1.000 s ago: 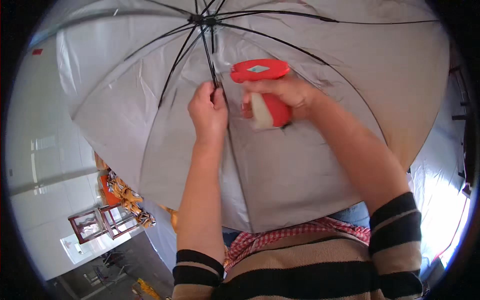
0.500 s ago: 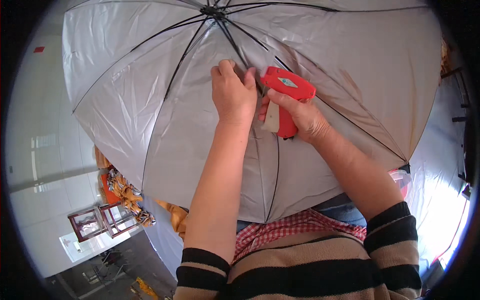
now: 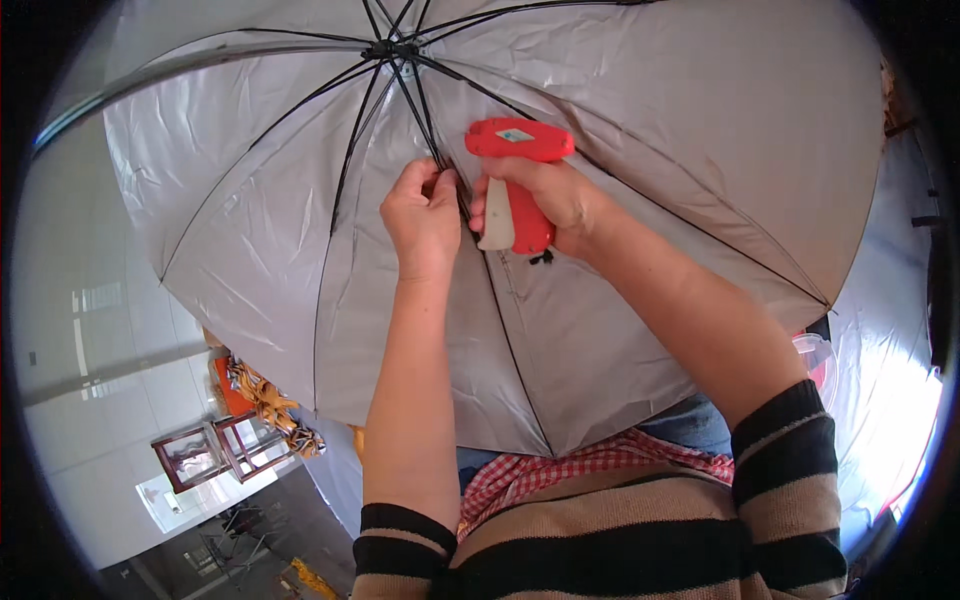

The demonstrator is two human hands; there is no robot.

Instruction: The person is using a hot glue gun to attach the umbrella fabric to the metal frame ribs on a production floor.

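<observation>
An open umbrella (image 3: 250, 200) with a silvery grey inner side and black ribs lies spread over my lap. My left hand (image 3: 423, 225) pinches one thin black rib (image 3: 424, 130) below the hub (image 3: 392, 52), thumb and fingers closed on it. Wrapped in my right hand (image 3: 560, 195) is a red tagging gun (image 3: 520, 137) with a cream trigger, its front pointing left. The gun is just right of my left fingertips, close to the same rib. Its needle tip cannot be made out.
The umbrella's shaft (image 3: 210, 70) runs from the hub to the far left. Below left are a brown wooden stool (image 3: 215, 452) and a bundle of orange patterned cloth (image 3: 270, 400). A clear plastic tub (image 3: 818, 360) stands by my right elbow.
The umbrella has turned and shifted, bringing its shaft into view on the left. My left hand has moved down and left and now pinches the rib. The tagging gun has moved left with my right hand.
</observation>
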